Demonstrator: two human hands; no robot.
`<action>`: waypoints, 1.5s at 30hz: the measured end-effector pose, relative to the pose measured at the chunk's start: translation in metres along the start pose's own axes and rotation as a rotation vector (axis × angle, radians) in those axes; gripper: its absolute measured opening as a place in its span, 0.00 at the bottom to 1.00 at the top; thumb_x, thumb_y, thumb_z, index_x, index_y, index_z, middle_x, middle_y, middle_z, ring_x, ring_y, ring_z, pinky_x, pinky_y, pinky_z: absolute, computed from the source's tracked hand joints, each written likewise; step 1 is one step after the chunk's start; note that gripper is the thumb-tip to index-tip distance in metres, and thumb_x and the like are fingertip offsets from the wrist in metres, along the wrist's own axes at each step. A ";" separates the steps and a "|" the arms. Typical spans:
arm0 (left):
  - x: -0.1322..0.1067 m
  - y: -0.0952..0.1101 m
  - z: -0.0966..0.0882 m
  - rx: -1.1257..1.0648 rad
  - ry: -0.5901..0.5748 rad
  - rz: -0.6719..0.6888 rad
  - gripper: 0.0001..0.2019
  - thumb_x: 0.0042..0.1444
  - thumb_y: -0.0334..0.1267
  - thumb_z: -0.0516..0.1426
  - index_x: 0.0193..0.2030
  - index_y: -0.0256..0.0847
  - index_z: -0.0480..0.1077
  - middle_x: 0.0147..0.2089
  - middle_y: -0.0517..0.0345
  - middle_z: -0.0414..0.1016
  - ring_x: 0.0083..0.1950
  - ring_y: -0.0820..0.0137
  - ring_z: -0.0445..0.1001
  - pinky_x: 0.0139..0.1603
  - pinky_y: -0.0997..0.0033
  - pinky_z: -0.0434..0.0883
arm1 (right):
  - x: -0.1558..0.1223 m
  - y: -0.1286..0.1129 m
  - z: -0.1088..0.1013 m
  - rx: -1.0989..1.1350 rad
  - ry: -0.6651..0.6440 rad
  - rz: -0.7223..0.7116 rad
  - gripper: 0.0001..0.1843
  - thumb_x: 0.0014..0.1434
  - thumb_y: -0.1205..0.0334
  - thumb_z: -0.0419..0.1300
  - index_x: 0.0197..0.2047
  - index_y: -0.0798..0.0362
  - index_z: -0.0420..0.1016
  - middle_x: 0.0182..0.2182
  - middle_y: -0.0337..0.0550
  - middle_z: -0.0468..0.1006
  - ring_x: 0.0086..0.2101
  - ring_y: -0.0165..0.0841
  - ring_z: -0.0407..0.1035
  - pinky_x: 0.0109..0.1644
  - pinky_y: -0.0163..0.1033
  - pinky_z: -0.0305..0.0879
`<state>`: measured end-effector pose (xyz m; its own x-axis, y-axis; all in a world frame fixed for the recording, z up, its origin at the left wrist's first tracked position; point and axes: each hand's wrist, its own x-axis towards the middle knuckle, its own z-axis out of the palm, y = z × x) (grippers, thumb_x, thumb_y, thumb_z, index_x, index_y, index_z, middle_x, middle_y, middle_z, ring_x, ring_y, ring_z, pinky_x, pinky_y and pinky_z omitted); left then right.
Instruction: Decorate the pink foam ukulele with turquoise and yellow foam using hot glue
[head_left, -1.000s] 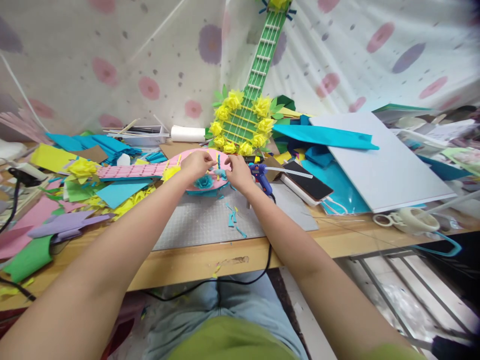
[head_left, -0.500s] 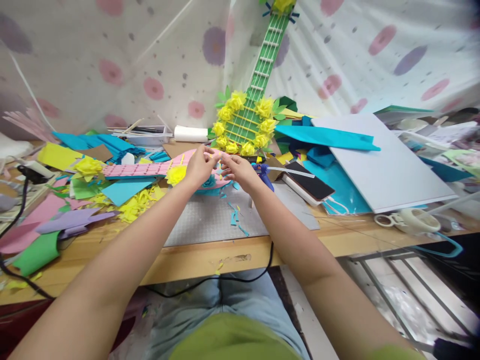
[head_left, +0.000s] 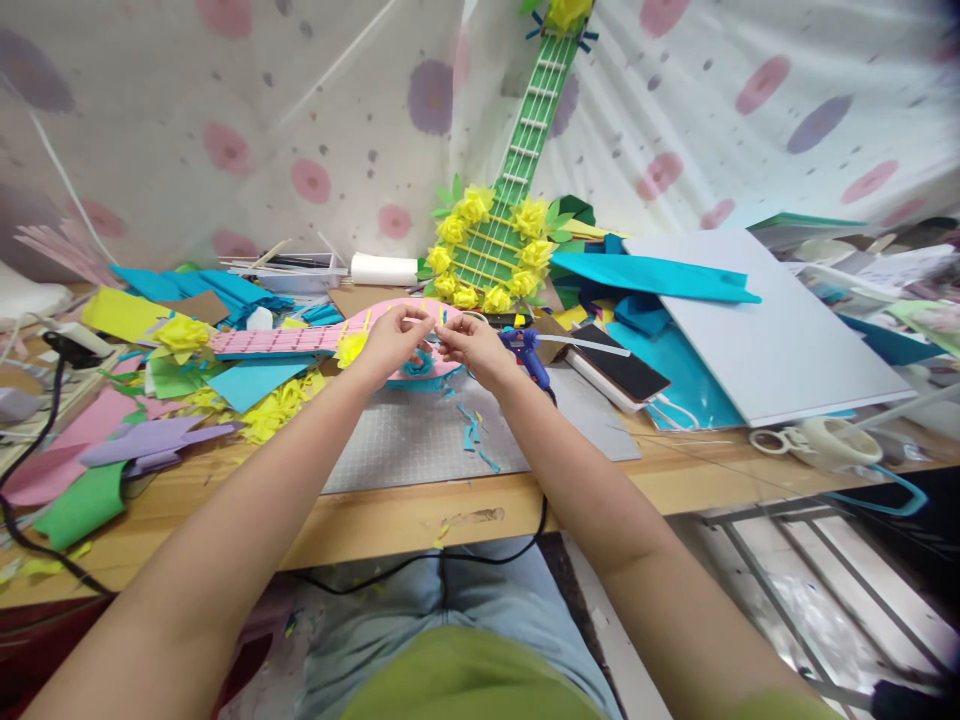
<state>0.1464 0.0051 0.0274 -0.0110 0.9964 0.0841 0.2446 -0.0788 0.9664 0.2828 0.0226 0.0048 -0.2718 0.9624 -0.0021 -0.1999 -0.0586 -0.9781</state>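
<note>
Over the body of a pink paper guitar [head_left: 405, 305], my left hand [head_left: 399, 342] and my right hand [head_left: 472, 345] meet with fingertips pinched close together. Whatever small piece lies between the fingers is hidden or too small to name. Below the hands a blue paper flower [head_left: 417, 364] shows on the guitar, and a yellow paper flower [head_left: 351, 349] is partly covered by my left hand. The guitar's neck points left, ending at another yellow paper flower [head_left: 181, 335]. A blue glue gun [head_left: 527, 357] lies just right of my right hand.
A green paper guitar [head_left: 491, 240] with yellow flowers leans at the back. A grey cutting mat [head_left: 405, 455] holds blue scraps [head_left: 470, 432]. Yellow shreds [head_left: 281, 410] and coloured paper lie left; a phone [head_left: 619, 358], a large white board [head_left: 757, 320] and a tape roll [head_left: 832, 442] lie right.
My right hand's fingers have drawn in from a looser spread to a pinch. Both hands stay over the pink guitar, and the glue gun shows more fully.
</note>
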 end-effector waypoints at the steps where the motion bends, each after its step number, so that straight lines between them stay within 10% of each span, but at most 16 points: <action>1: -0.003 0.001 -0.003 -0.041 -0.033 -0.022 0.09 0.51 0.38 0.59 0.37 0.37 0.66 0.27 0.59 0.72 0.27 0.74 0.73 0.27 0.75 0.70 | 0.000 0.002 0.000 -0.007 -0.004 -0.018 0.19 0.42 0.56 0.70 0.26 0.54 0.64 0.18 0.30 0.68 0.21 0.21 0.66 0.26 0.28 0.63; 9: -0.010 -0.004 -0.017 -0.110 -0.003 -0.036 0.14 0.39 0.30 0.64 0.35 0.35 0.68 0.25 0.59 0.74 0.28 0.70 0.75 0.27 0.70 0.74 | -0.011 0.001 -0.012 -0.140 -0.054 -0.100 0.19 0.42 0.52 0.68 0.27 0.52 0.63 0.20 0.32 0.69 0.22 0.24 0.66 0.27 0.32 0.64; 16: -0.006 -0.037 -0.028 -0.074 0.385 0.201 0.14 0.43 0.31 0.61 0.40 0.36 0.72 0.29 0.58 0.76 0.32 0.70 0.76 0.27 0.74 0.74 | -0.052 -0.024 -0.100 -0.852 -0.191 0.141 0.17 0.48 0.47 0.62 0.25 0.53 0.68 0.18 0.36 0.68 0.20 0.26 0.61 0.24 0.34 0.56; 21: -0.018 -0.053 -0.019 -0.094 0.505 0.230 0.17 0.45 0.33 0.62 0.45 0.37 0.74 0.35 0.55 0.78 0.36 0.70 0.77 0.35 0.71 0.76 | -0.049 -0.022 -0.132 -1.337 0.221 0.157 0.24 0.46 0.39 0.61 0.21 0.52 0.67 0.19 0.39 0.70 0.22 0.29 0.61 0.25 0.36 0.52; 30: -0.035 -0.060 -0.022 -0.088 0.562 0.236 0.19 0.45 0.33 0.62 0.47 0.38 0.73 0.35 0.55 0.79 0.35 0.70 0.78 0.33 0.73 0.76 | -0.014 0.024 -0.116 -1.071 0.429 0.094 0.17 0.48 0.49 0.63 0.34 0.55 0.75 0.33 0.50 0.78 0.37 0.41 0.72 0.39 0.41 0.64; 35: -0.035 -0.058 -0.019 -0.168 0.550 0.217 0.19 0.43 0.31 0.62 0.45 0.36 0.72 0.34 0.55 0.78 0.33 0.71 0.77 0.30 0.73 0.76 | -0.009 0.026 -0.115 -0.653 0.585 -0.072 0.19 0.47 0.47 0.61 0.36 0.54 0.73 0.28 0.44 0.76 0.27 0.33 0.69 0.32 0.38 0.65; 45: -0.031 -0.064 -0.019 -0.196 0.605 0.190 0.17 0.42 0.33 0.63 0.41 0.38 0.67 0.31 0.59 0.75 0.30 0.73 0.76 0.26 0.76 0.73 | -0.024 0.008 -0.026 -0.496 0.012 -0.230 0.23 0.47 0.40 0.62 0.27 0.54 0.72 0.14 0.33 0.63 0.17 0.24 0.56 0.22 0.32 0.54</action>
<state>0.1123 -0.0217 -0.0325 -0.5418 0.7755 0.3241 0.1156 -0.3132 0.9426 0.3122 0.0057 -0.0083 -0.2616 0.9387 0.2244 0.2155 0.2834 -0.9345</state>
